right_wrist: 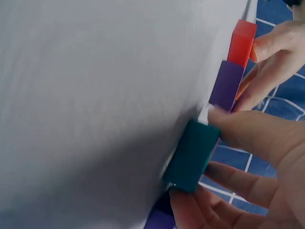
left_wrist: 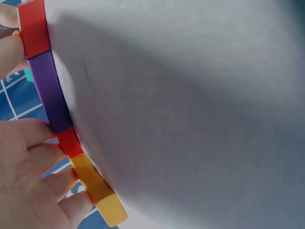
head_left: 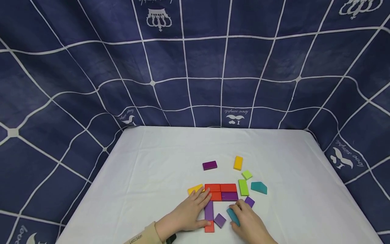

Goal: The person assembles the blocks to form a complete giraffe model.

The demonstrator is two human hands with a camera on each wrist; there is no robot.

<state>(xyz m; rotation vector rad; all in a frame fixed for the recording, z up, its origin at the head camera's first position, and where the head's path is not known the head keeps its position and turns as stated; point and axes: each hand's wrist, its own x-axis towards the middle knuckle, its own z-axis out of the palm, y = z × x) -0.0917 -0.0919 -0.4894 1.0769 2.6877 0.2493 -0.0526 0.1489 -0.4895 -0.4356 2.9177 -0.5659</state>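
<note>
My left hand (head_left: 189, 211) lies with fingers spread over the left side of a block arrangement. Its fingertips touch the red blocks (head_left: 212, 187) and its thumb is at a small red block (head_left: 209, 228) below an upright purple block (head_left: 209, 210). A yellow block (left_wrist: 93, 179) sits by its outer fingers in the left wrist view. Between thumb and fingers, my right hand (head_left: 250, 222) pinches a teal block (right_wrist: 193, 155), which stands tilted on the white cloth. A dark purple block (head_left: 229, 196) closes the arrangement's lower right corner.
A purple square block (head_left: 220, 220) lies between the hands; another purple block (head_left: 250, 202) is beyond the right fingers. Green blocks (head_left: 243, 187), a teal four-sided block (head_left: 259, 187), a yellow block (head_left: 238, 163) and a dark purple block (head_left: 210, 165) lie farther out. Blue curtains (head_left: 201, 61) surround the table.
</note>
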